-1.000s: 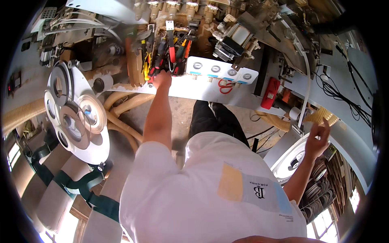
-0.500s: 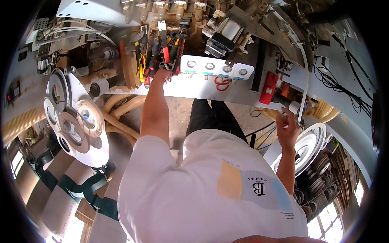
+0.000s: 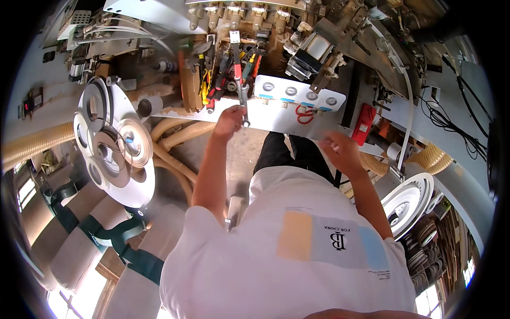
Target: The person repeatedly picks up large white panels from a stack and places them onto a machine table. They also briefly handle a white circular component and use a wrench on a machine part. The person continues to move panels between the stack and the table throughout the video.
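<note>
My left hand is closed on a metal wrench at the front edge of the machine bench. Its open end sticks out beside my fingers. Behind it, a heap of hand tools with red, black and green handles lies on the bench, with yellow-handled pliers at its left side. In front of the bench, my right hand hangs in the air with its fingers smeared by motion. Nothing shows clearly in it. Red-handled scissors lie near the gauge panel, between my two hands.
A red box-shaped tool sits on the right bench edge. White edge-band reels stand at the left, and a white wheel at the right. Beige hoses run below the bench. A motor unit stands behind the gauges.
My left hand has come back from the tool heap, towards me and to the right, with a wrench in it. My right hand has moved left, towards the middle.
</note>
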The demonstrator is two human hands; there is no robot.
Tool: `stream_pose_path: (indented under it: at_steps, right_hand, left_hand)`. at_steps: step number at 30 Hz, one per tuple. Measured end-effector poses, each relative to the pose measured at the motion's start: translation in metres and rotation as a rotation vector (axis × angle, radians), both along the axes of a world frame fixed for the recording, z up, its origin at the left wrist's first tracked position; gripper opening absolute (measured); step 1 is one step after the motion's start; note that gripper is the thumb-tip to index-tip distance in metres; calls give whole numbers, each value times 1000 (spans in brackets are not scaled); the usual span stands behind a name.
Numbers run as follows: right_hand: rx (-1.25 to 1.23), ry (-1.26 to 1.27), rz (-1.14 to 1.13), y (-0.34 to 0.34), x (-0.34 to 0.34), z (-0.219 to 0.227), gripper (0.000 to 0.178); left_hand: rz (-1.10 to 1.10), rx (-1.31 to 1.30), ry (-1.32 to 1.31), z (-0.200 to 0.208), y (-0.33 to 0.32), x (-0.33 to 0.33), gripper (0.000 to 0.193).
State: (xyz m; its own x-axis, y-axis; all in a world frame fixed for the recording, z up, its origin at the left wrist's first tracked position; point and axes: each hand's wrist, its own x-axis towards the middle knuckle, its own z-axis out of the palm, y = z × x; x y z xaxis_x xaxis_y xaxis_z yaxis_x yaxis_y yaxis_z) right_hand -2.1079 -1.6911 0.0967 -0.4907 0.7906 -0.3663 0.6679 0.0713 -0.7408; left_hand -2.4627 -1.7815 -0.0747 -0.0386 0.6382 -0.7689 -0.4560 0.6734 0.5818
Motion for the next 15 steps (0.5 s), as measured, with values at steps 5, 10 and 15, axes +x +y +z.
stream_pose_path:
  at_steps: [5, 10, 15]
  right_hand:
    - [-169, 170, -17, 10, -56, -14, 33]
    - [-423, 265, -199, 25, -57, -25, 35]
    - [-619, 508, -713, 47, -41, -4, 31]
  left_hand:
    - [-50, 202, -100, 94, 17, 65, 16]
    - [-189, 166, -121, 149, 46, 119, 20]
    - [-229, 418, 170, 142, 66, 141, 10]
